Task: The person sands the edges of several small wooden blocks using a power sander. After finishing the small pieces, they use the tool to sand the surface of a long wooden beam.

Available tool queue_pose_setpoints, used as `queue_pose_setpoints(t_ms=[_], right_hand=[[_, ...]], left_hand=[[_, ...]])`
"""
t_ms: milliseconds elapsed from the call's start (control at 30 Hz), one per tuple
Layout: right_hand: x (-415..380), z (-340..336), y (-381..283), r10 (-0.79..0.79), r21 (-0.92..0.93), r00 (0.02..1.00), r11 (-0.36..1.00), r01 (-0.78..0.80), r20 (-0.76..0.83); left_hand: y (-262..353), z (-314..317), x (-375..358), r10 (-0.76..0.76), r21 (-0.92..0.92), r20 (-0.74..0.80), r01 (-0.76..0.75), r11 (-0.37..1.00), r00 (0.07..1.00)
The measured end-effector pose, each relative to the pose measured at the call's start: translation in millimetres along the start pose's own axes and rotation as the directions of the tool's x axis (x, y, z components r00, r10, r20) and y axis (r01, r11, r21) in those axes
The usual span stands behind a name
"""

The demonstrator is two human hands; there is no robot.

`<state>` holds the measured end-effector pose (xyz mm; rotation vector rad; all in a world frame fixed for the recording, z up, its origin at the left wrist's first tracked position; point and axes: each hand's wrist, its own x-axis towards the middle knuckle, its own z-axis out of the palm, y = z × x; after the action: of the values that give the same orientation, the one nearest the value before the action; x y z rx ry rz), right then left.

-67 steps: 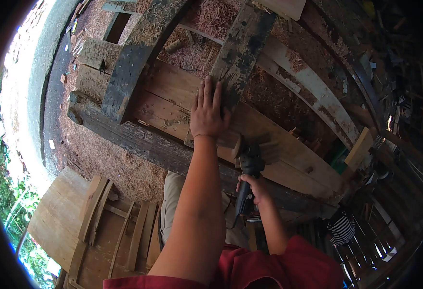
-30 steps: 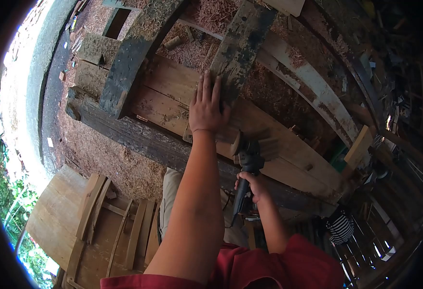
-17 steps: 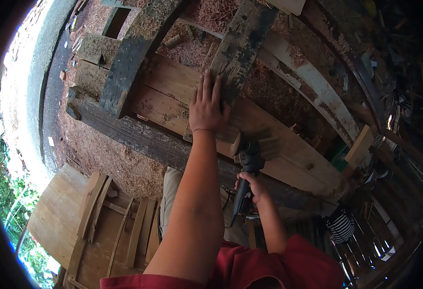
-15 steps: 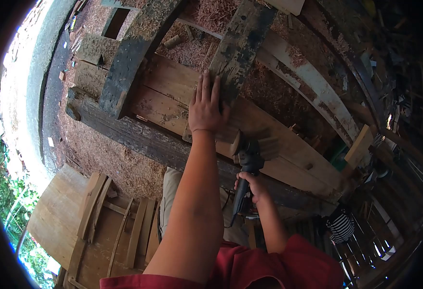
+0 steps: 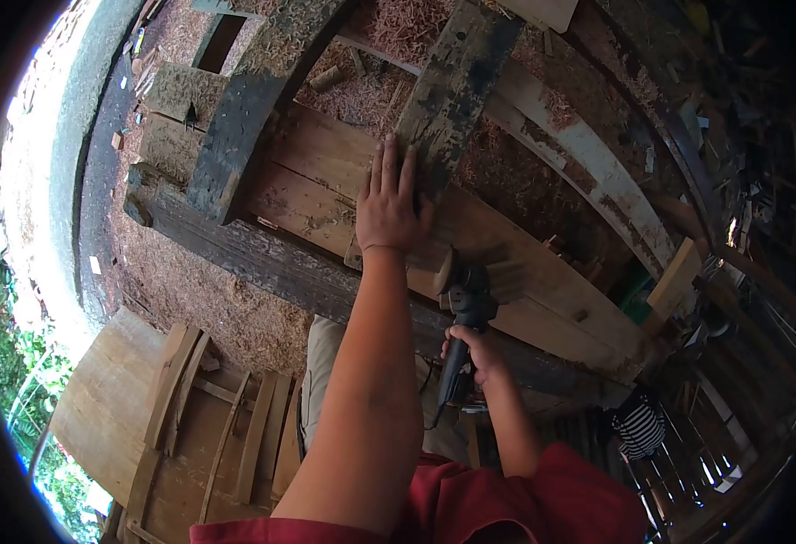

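My left hand (image 5: pixel 387 213) lies flat, fingers stretched forward, at the edge of a dark weathered timber (image 5: pixel 448 100) and over the pale planks (image 5: pixel 312 145) beneath it. To its right, my right hand (image 5: pixel 478 352) is wrapped round the body of an angle grinder (image 5: pixel 472 299). The grinder's round disc (image 5: pixel 445 270) stands on edge close to the pale wood, just below my left hand's thumb side. A cord hangs from the tool's lower end toward my lap.
A long dark beam (image 5: pixel 262 258) crosses in front of me. Another dark curved timber (image 5: pixel 253 109) stands to the left. Wood shavings (image 5: pixel 216 290) cover the ground. Plywood (image 5: pixel 103 394) and loose strips (image 5: pixel 257 435) lie at lower left. Striped cloth (image 5: pixel 640 426) hangs at lower right.
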<state>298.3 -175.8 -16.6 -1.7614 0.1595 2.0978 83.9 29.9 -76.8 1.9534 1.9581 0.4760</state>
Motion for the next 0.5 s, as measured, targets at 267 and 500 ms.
queue_pose_setpoints(t_ms=[267,500], right_hand=[[0.7,1.6,-2.9,-0.002,-0.01,1.0,1.0,0.002,-0.023],[-1.8,6.5,-6.1,-0.015,0.027,0.999,1.0,0.016,-0.03]], left_hand=[[-0.2,-1.0,-0.3,-0.002,-0.004,0.007,0.002,1.0,1.0],[-0.7,-0.9,0.2,-0.006,-0.012,0.014,0.006,1.0,1.0]])
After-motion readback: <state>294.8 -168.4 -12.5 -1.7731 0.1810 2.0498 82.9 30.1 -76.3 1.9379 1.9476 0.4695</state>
